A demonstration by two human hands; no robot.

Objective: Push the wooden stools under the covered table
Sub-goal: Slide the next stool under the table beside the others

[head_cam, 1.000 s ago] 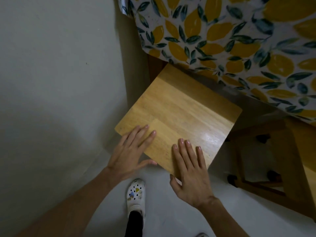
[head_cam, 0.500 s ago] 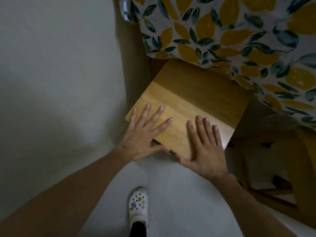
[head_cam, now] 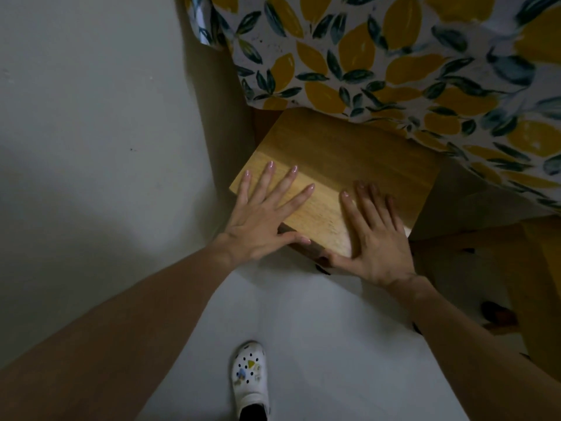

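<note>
Covered table (head_cam: 394, 56): cloth printed with yellow lemons and dark leaves, hanging over the far right. Wooden stool (head_cam: 343, 177): square, light-grained seat, turned so one corner points near; far edge tucked under the cloth hem, wall just left. Second wooden stool (head_cam: 540, 268) at right, mostly in shadow. Left hand (head_cam: 261, 220) flat on the seat's near-left part, fingers spread, thumb along the near edge. Right hand (head_cam: 376, 235) flat on the near-right part, fingers together, thumb over the near corner. White clog (head_cam: 250, 375) on the floor, near.
</note>
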